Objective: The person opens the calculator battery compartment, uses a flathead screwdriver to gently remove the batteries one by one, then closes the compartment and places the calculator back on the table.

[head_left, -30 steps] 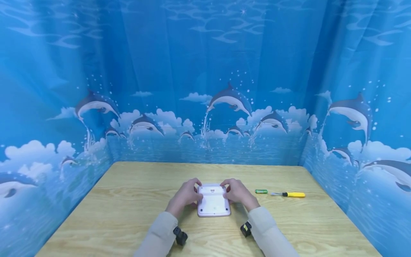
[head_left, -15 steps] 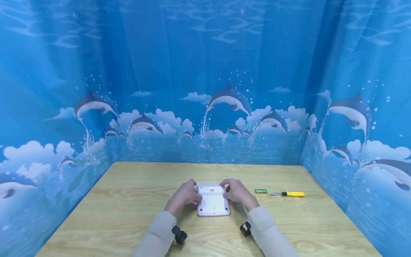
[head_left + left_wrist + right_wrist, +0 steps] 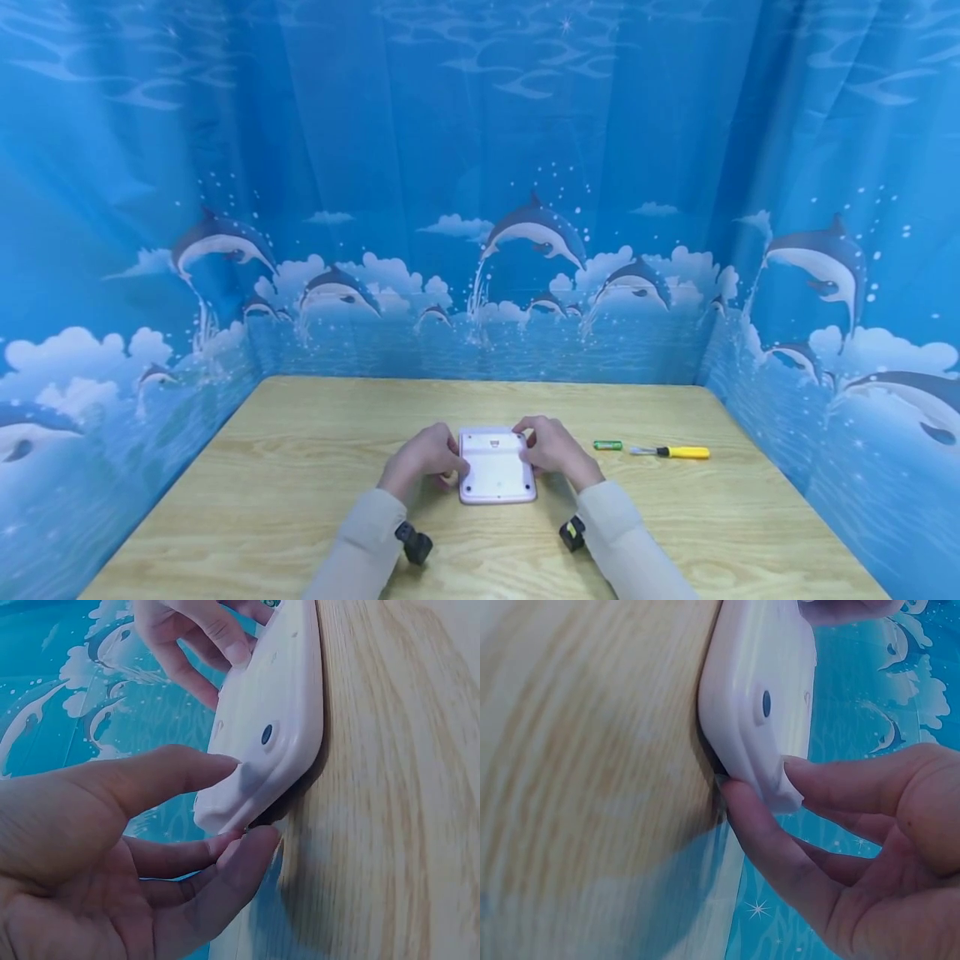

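Note:
A pale pink and white calculator (image 3: 497, 471) lies face down on the wooden table, showing dark round feet and a small latch mark near its far end. At its left edge, my left hand (image 3: 422, 458) has the thumb on the back, with fingertips low against the side in the left wrist view. My right hand (image 3: 555, 447) holds the right edge; its thumb (image 3: 832, 780) lies on the back and a finger (image 3: 769, 840) reaches under the rim. The calculator's front is hidden. To the right lie a green battery (image 3: 607, 446) and a screwdriver (image 3: 686, 452) with a yellow handle.
The light wooden table (image 3: 300, 475) is walled on the back and both sides by a blue curtain (image 3: 420, 167) printed with dolphins. A small black camera (image 3: 414, 543) sits on the left wrist, another camera (image 3: 572, 533) on the right.
My left hand has shifted slightly left and toward me along the calculator's edge, its fingers drawing back from the far corner. My right hand keeps its place.

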`<state>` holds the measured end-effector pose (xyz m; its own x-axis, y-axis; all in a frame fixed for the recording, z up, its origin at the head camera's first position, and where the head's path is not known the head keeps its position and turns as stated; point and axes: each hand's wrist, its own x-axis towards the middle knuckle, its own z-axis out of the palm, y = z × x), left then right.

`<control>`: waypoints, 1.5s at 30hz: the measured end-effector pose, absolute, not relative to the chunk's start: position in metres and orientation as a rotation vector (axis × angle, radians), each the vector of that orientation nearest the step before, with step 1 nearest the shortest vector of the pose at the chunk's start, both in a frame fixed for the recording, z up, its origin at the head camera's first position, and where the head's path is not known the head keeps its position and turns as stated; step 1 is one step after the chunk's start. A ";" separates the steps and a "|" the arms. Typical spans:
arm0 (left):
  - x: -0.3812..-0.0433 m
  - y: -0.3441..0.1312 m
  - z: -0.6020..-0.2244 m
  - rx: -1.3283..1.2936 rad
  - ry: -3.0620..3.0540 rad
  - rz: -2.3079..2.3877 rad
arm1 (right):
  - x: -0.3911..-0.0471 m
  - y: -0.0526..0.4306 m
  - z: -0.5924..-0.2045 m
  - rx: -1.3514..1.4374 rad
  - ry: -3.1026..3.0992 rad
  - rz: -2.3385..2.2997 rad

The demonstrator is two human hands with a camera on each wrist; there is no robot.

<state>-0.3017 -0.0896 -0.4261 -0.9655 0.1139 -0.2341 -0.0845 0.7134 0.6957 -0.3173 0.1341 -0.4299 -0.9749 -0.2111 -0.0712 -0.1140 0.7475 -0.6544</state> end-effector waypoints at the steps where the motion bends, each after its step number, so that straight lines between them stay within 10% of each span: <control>1: -0.302 -0.090 -0.426 0.030 2.664 1.086 | -0.317 0.134 -0.430 -0.259 2.801 -1.039; 45: -0.307 -0.083 -0.416 0.030 2.652 1.413 | -0.319 0.128 -0.434 -0.308 2.812 -1.063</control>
